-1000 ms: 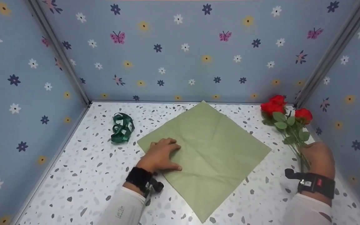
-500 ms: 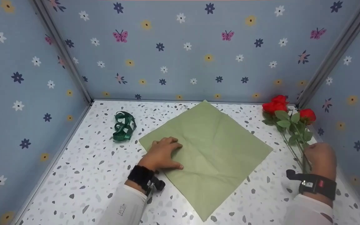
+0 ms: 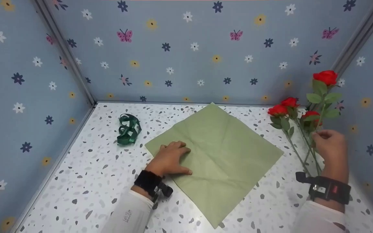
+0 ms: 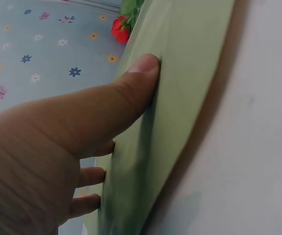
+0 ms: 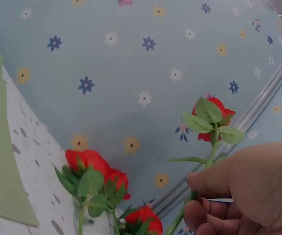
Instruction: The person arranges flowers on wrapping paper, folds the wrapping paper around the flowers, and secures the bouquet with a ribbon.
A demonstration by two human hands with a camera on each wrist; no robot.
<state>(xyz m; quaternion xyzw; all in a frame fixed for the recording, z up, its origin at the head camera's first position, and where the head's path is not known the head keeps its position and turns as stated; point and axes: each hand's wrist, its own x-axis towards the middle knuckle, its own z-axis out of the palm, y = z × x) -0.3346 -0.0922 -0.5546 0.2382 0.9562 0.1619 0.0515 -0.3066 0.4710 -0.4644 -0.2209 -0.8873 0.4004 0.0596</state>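
Observation:
A square of light green wrapping paper lies on the table, turned so one corner points at me. My left hand rests on its left side with fingers spread, and the left wrist view shows the thumb and fingertips touching the paper. At the right, my right hand pinches the stem of a red rose between thumb and fingers. That rose stands upright, its bloom raised above the others. Several more red roses lie on the table beside the hand, stems toward me.
A coil of dark green ribbon lies left of the paper. Blue walls printed with flowers and butterflies enclose the speckled white table at the back and both sides. The right wall is close to my right hand.
My right hand has lifted one rose up from the bunch, and its bloom now stands well above the rest. My left hand has stayed on the paper.

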